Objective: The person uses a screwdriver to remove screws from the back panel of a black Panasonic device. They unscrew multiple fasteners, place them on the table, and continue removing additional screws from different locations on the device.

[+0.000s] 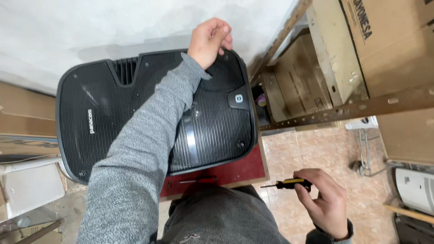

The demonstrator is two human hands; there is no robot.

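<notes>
Speaker: big black speaker cabinet w/ perforated metal grille (113, 117) lies grille-up on a small dark-red tabletop (239, 169); far edge close to the white wall (90, 27); cabinet overhangs the table on the near-left side.
Left hand: left hand (209, 41) at the far top edge of the cabinet, fingers curled over the rim, gripping it; grey sleeve (135, 158) stretched right across the grille.
Right hand: right hand (326, 199) low, off the table's right side, above the tiled floor (316, 149); closed round a small screwdriver w/ yellow-and-black handle (289, 184), tip pointing left toward the table.
On table: a second, red-handled screwdriver (201, 180) lies loose on the near strip of red top, just in front of the cabinet.
Around: rusty metal shelf rack (343, 108) w/ cardboard boxes (389, 36) to the right; white appliance (416, 190) on the floor, far right.
Risk: my guess, cabinet is wider than its support, held by one hand only; a pull at the rim could tip or slide it off the left side; any shift may also knock the loose red tool to the floor; driver tip near the grille could scratch the mesh if the hand slips.
</notes>
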